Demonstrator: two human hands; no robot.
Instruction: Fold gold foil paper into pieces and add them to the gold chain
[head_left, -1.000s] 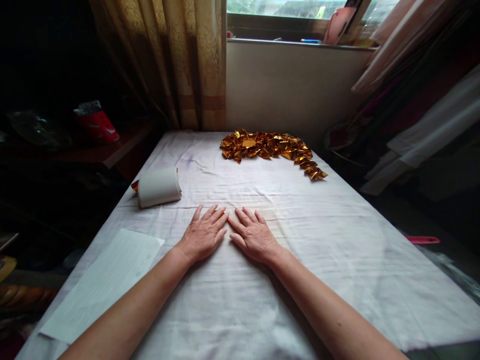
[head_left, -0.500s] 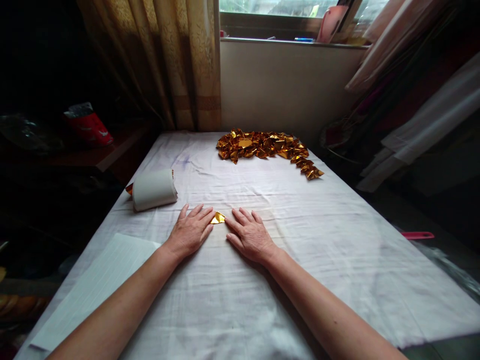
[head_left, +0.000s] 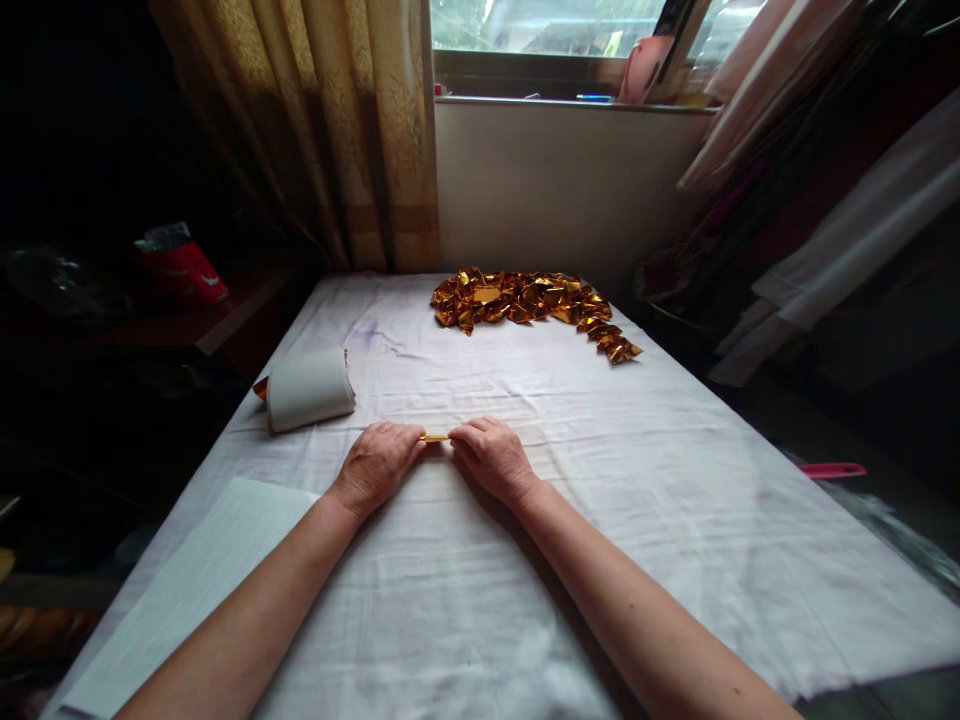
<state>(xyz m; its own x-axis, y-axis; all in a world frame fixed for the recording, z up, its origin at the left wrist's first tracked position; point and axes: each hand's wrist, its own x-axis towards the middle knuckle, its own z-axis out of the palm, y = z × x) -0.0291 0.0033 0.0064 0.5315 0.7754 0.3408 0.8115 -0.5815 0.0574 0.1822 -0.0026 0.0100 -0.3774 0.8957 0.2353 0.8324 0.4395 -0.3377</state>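
Between my two hands a small folded piece of gold foil paper shows as a thin strip, edge towards me. The fingers of my left hand are closed on its left end, and my right hand pinches its right end. Both hands are low over the white cloth; parts of the foil are hidden under the fingertips. Beyond my left hand a curled stack of white-backed foil sheets lies on the cloth. Further back is a pile of folded gold foil pieces, trailing off to the right.
A flat sheet of pale lined paper lies under and beside my left forearm. At the far side are a wall, a gold curtain and a window. Hanging clothes and a pink handle are off the right edge.
My hands were flat with spread fingers on the gold foil triangle. Now the fingers of both are curled in, gripping its ends, and the foil is turned edge-on.
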